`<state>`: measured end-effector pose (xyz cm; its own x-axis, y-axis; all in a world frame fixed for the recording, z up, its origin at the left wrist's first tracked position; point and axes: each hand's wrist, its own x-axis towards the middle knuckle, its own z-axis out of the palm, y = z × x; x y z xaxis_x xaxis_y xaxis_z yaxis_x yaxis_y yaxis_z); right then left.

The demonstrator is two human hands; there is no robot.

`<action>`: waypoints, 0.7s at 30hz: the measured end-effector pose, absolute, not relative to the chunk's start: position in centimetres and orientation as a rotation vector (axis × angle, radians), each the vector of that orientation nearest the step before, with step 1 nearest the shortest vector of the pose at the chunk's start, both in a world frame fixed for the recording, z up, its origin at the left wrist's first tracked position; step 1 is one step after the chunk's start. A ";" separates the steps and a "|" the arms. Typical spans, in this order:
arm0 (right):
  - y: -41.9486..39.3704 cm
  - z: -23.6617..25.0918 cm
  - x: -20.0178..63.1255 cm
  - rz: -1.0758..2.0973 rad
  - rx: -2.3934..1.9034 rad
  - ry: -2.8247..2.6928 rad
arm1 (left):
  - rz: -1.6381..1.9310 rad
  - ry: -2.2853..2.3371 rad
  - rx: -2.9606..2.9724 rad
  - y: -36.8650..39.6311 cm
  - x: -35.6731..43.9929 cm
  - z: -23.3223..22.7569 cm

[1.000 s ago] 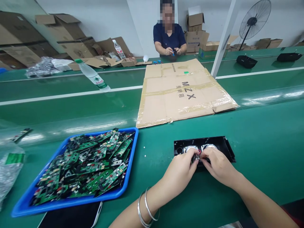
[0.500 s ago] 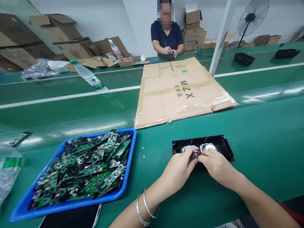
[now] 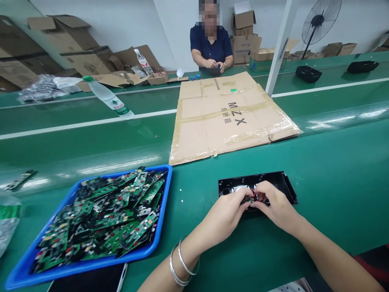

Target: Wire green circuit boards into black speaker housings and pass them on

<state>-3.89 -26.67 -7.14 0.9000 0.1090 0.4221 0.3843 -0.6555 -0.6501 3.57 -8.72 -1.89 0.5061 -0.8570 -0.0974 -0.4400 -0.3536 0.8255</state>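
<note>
Hands meet over a black speaker housing (image 3: pixel 275 181)

Left hand (image 3: pixel 223 217) and right hand (image 3: pixel 275 207) pinch a small part (image 3: pixel 251 198), largely hidden; the housing's middle is covered.

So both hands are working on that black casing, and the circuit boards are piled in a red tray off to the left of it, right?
Nearly. The tray is blue, not red, as the head view shows. The rest holds: the left hand and right hand meet over the black casing, and the circuit boards are piled in the tray to its left.
</note>
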 end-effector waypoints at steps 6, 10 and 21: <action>-26.9 -6.6 -3.5 -0.313 -2.325 -0.404 | -0.693 -1.180 2.002 -8.4 3.7 -1.8; -26.9 -6.5 -3.4 -0.320 -2.320 -0.398 | -0.727 -1.134 1.965 -8.5 3.6 -1.8; -26.5 -6.8 -3.3 -0.391 -2.364 -0.365 | -0.758 -0.971 1.904 -8.7 3.8 -1.9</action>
